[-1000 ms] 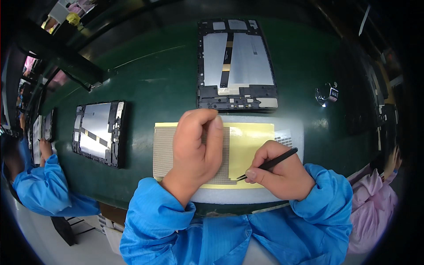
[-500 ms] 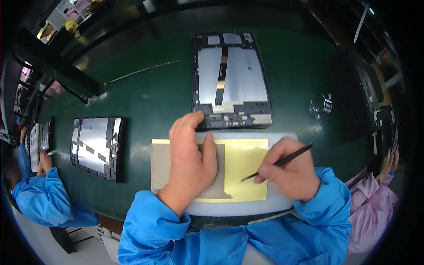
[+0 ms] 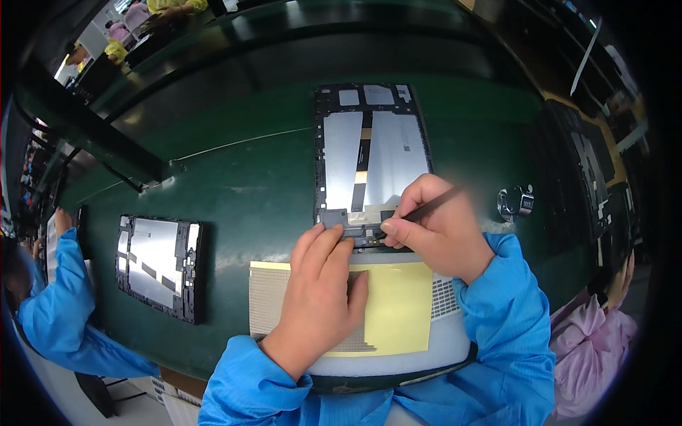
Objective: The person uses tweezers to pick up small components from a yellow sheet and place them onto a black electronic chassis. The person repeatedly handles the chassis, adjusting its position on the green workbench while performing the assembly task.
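Observation:
A tablet housing with silver plates and a black ribbon cable lies ahead of me. My right hand pinches black tweezers, whose tip is down at the housing's lower edge. Whether anything sits in the tip is too small to tell. My left hand is open, its outstretched fingertips resting on the same lower edge. Its palm is over a yellow backing sheet whose left part carries rows of small grey stickers.
Under the yellow sheet are a white foam pad and a gridded sheet. Another tablet housing lies left, a wristwatch right. Dark housings line the far right. Co-workers in blue and pink sit either side.
My right hand has gone forward from the yellow sheet to the housing, bringing the tweezers to its lower edge. The left fingers have reached onto that edge. The view has shifted.

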{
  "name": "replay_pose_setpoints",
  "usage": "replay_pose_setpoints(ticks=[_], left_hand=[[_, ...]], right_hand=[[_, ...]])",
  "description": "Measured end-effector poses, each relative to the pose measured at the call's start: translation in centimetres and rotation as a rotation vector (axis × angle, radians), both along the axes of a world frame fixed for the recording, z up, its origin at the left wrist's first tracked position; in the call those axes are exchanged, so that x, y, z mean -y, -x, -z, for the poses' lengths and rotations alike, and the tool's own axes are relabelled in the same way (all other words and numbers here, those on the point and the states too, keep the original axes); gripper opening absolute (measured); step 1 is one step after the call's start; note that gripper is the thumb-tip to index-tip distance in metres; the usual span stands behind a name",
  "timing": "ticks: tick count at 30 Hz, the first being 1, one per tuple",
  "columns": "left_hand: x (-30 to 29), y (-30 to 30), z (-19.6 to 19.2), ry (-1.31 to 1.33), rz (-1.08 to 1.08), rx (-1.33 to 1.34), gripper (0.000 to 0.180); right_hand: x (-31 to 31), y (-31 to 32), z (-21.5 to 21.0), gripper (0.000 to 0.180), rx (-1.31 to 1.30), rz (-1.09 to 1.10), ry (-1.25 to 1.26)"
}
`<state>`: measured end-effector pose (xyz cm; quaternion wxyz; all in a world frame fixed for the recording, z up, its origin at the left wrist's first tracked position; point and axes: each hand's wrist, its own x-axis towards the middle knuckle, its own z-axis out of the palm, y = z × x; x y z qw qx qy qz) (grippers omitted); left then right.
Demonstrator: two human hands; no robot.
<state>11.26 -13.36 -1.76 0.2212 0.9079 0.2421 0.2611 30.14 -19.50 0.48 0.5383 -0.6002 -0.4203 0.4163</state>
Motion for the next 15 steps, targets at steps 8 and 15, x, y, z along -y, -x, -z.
replay_pose_setpoints(ticks=[8,15], left_hand=[[0.0,0.0,0.1,-0.028,0.010,-0.011,0.048],[0.5,-0.9,-0.8,-0.151,-0.006,-0.075,0.047]], right_hand=[[0.4,0.2,0.1,0.018,0.244,-0.048,-0.086],[1.8,1.3,-0.8,0.018,0.062,0.019,-0.145]])
